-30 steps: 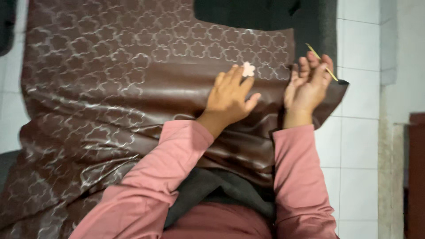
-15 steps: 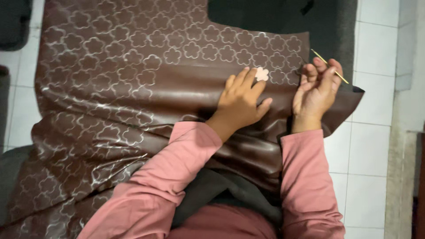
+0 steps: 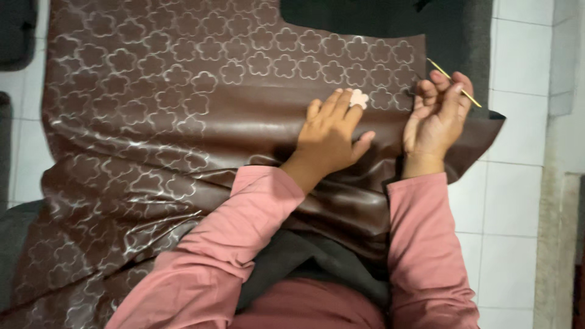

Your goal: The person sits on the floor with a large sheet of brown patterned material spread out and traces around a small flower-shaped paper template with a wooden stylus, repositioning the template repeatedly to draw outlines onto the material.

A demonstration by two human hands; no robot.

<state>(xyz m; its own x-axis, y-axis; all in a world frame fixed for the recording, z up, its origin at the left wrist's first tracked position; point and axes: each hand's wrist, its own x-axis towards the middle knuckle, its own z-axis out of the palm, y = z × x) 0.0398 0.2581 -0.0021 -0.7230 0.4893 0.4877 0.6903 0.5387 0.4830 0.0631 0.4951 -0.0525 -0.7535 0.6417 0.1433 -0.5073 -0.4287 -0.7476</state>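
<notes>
A large sheet of glossy brown leather-like material [image 3: 183,122] covered in traced flower outlines lies over my lap and the floor. My left hand [image 3: 332,134] rests flat on it, fingers together, with its fingertips on a small pale flower-shaped template [image 3: 359,98]. My right hand [image 3: 437,116] lies at the sheet's right edge, fingers curled around a thin yellow stick-like pen [image 3: 454,82] that points up and to the left. Both arms wear pink sleeves.
White floor tiles [image 3: 518,201] lie to the right of the sheet. A dark grey mat [image 3: 378,18] shows beyond the sheet's top edge. A dark object [image 3: 15,30] sits at the top left corner.
The view has drifted, so the hands sit slightly lower and further right in frame. My left hand stays on the template and my right hand keeps hold of the pen.
</notes>
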